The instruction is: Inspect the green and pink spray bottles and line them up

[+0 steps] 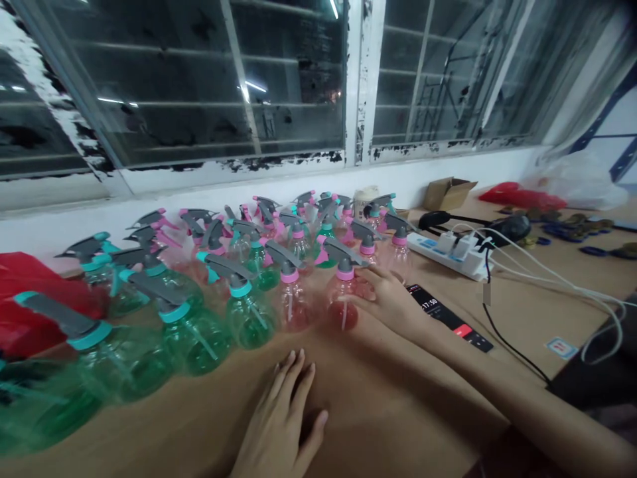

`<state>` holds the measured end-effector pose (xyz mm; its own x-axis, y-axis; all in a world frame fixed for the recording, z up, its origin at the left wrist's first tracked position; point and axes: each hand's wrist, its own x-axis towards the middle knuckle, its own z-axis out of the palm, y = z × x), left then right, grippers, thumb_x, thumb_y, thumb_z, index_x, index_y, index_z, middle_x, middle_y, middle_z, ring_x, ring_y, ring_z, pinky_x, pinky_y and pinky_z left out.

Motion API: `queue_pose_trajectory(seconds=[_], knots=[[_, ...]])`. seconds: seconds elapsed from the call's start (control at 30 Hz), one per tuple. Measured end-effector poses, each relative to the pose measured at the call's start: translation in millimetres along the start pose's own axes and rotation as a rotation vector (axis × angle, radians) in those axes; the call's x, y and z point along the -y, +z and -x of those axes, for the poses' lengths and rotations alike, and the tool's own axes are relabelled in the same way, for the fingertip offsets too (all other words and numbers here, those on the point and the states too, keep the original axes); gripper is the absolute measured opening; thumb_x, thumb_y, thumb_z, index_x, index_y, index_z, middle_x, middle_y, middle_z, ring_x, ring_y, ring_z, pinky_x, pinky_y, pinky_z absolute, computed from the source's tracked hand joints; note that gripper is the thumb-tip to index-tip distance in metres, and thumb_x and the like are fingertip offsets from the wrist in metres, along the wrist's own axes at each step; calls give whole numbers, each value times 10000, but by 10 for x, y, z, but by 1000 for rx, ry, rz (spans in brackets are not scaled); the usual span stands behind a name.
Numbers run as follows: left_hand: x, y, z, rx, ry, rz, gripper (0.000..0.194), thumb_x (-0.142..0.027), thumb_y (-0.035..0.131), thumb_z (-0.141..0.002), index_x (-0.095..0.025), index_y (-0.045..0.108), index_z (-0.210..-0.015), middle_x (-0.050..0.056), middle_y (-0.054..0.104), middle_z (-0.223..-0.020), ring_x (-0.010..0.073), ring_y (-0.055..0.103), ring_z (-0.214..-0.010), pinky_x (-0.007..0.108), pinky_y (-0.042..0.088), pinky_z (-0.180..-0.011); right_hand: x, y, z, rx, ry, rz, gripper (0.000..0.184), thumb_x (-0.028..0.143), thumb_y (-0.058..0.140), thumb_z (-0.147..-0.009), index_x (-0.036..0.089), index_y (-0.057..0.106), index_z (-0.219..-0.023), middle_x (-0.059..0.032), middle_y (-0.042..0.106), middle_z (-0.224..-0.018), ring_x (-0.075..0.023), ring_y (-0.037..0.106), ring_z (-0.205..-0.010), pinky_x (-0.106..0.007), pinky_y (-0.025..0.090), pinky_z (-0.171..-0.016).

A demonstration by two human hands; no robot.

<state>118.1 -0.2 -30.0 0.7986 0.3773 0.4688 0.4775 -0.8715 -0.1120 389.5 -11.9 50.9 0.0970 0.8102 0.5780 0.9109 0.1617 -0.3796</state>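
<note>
Several small plastic spray bottles stand crowded on a wooden table (378,411), some green with teal collars, some pink with pink collars, all with grey triggers. My right hand (385,299) is wrapped round the side of a pink spray bottle (343,295) at the front right of the group. My left hand (283,418) lies flat on the table with its fingers stretched out, holding nothing, just in front of a green bottle (249,312).
A phone (448,315) showing a timer lies right of my right hand. Behind it sits a white power strip (448,255) with cables trailing right. A red bag (30,299) lies at the left; a cardboard box (448,192) and plastic bags stand under the windows.
</note>
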Motion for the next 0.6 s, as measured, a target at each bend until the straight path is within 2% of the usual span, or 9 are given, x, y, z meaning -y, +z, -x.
queue_pose_trajectory(seconds=[0.07, 0.2, 0.4, 0.5, 0.6], knots=[[-31, 33, -79, 7, -3, 29, 520, -342, 522, -904, -117, 405, -1358, 144, 451, -1404, 290, 438, -1275, 434, 453, -975, 40, 46, -74, -1, 16, 25, 408, 362, 635, -821, 176, 565, -1177, -159, 617, -1193, -327, 559, -1142, -481, 474, -907], [-66, 70, -177, 42, -16, 69, 514, -341, 521, -901, -124, 413, -1354, 145, 441, -1411, 294, 432, -1279, 441, 454, -974, 76, 133, -194, 14, 65, 72, 395, 331, 628, -826, 146, 561, -1168, -181, 657, -1126, -346, 608, -1057, -477, 501, -824], [-63, 90, -186, 51, -11, 68, 530, -337, 540, -897, -114, 412, -1361, 148, 436, -1415, 300, 427, -1281, 442, 456, -975, 77, 247, -313, 17, 118, 95, 347, 346, 615, -831, 143, 594, -1112, -187, 697, -1017, -352, 637, -984, -445, 508, -743], [-54, 89, -180, 50, -9, 77, 533, -345, 532, -901, -125, 406, -1369, 143, 427, -1422, 298, 420, -1287, 437, 453, -977, 89, 207, -295, -6, 119, 75, 365, 376, 616, -826, 165, 598, -1124, -162, 705, -1021, -326, 654, -938, -406, 506, -717], [-44, 82, -182, 52, -8, 86, 537, -350, 527, -903, -144, 392, -1380, 132, 427, -1425, 294, 413, -1292, 431, 448, -981, 41, 65, -222, -72, 145, 42, 328, 422, 568, -853, 189, 627, -1075, -102, 728, -927, -261, 678, -790, -354, 499, -661]])
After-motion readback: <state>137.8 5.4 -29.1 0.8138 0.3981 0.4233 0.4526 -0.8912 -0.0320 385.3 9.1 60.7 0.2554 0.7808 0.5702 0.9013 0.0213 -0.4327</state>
